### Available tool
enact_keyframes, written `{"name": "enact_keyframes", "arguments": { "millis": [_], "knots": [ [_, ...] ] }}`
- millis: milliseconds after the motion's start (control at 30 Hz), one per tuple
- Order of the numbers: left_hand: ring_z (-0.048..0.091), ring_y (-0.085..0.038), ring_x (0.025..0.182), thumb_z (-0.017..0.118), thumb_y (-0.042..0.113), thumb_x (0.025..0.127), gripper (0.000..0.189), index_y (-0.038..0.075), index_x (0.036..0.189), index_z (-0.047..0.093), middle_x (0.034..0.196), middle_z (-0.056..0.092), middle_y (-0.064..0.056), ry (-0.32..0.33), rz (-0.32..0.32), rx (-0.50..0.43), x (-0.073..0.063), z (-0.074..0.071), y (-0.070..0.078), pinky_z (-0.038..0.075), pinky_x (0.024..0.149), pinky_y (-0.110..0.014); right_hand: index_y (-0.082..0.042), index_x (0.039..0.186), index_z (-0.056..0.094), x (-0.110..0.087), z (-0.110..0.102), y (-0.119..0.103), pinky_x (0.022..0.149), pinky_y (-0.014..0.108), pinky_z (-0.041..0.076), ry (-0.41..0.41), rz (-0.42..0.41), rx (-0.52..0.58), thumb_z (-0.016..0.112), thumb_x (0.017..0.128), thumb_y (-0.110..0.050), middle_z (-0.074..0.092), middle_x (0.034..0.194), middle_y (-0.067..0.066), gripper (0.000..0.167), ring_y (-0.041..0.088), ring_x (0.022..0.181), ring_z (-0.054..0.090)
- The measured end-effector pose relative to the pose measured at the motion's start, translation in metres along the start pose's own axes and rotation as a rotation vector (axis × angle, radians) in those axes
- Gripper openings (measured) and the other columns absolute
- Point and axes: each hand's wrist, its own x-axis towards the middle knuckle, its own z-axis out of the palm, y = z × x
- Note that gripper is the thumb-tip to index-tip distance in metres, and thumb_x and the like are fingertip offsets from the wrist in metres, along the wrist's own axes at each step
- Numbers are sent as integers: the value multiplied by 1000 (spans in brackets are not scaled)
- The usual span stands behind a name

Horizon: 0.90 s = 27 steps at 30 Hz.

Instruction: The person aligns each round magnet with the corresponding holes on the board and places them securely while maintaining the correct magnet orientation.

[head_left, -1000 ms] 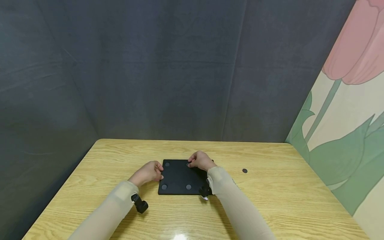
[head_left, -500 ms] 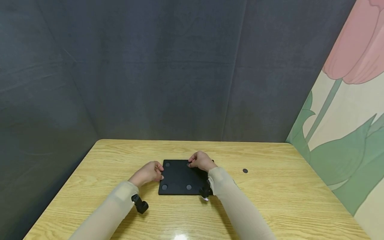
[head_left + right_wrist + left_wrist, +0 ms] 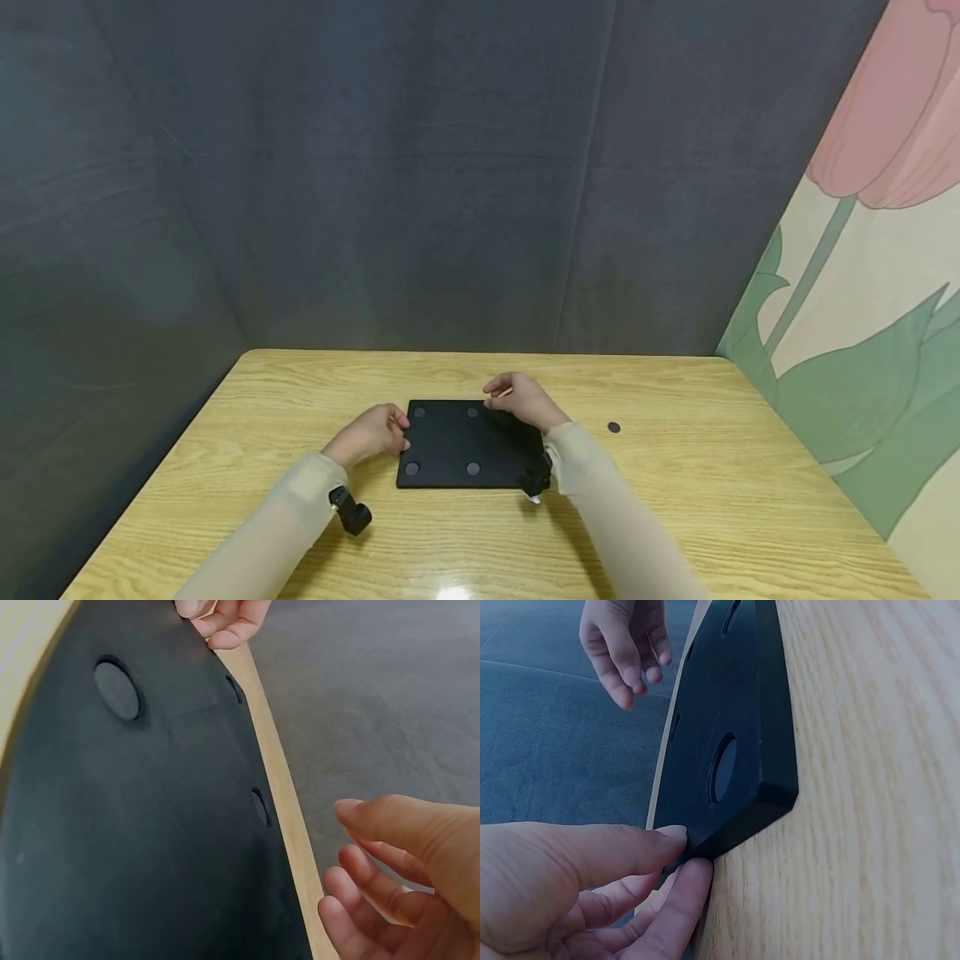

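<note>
A flat black rectangular board point(image 3: 442, 442) lies on the wooden table, with round recesses in its top. Dark grey discs sit in the recesses, among them a back disc point(image 3: 472, 412) and a front disc point(image 3: 473, 468). My left hand point(image 3: 371, 431) holds the board's left edge; the left wrist view shows the thumb point(image 3: 673, 834) on it and a finger point(image 3: 690, 881) against its side. Above the back right part hovers my right hand point(image 3: 525, 400), fingers loosely bent, nothing between them. My right hand and wrist hide some of the board's right side.
A loose dark disc point(image 3: 614, 427) lies on the table point(image 3: 675, 500) to the right of the board. Behind and to the left hangs a dark grey cloth point(image 3: 420, 183). A wall with a painted tulip point(image 3: 877, 117) stands at the right.
My right hand has let go of the back middle disc, lifted and moved right, leaving that disc in its recess. My left hand has stayed at the board's edge.
</note>
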Motion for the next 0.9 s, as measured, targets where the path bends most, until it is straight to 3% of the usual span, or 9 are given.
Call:
{"name": "enact_keyframes", "arguments": {
  "millis": [533,900],
  "knots": [
    [52,-19,70,68,-9,83,26,-3,104,55,85,52,-10,1,10,1,1,1,1,52,66,-30,-4,113,66,-35,-38,9,78,35,52,31,-6,-55,69,90,-16,64,109,8,26,21,93,62],
    [53,-18,69,67,-9,82,25,-3,103,54,85,53,-11,-25,36,12,-2,-3,3,51,64,-27,-1,114,65,-55,-77,47,81,38,53,104,-7,-122,66,92,-16,65,111,12,26,24,94,63]
  ]
}}
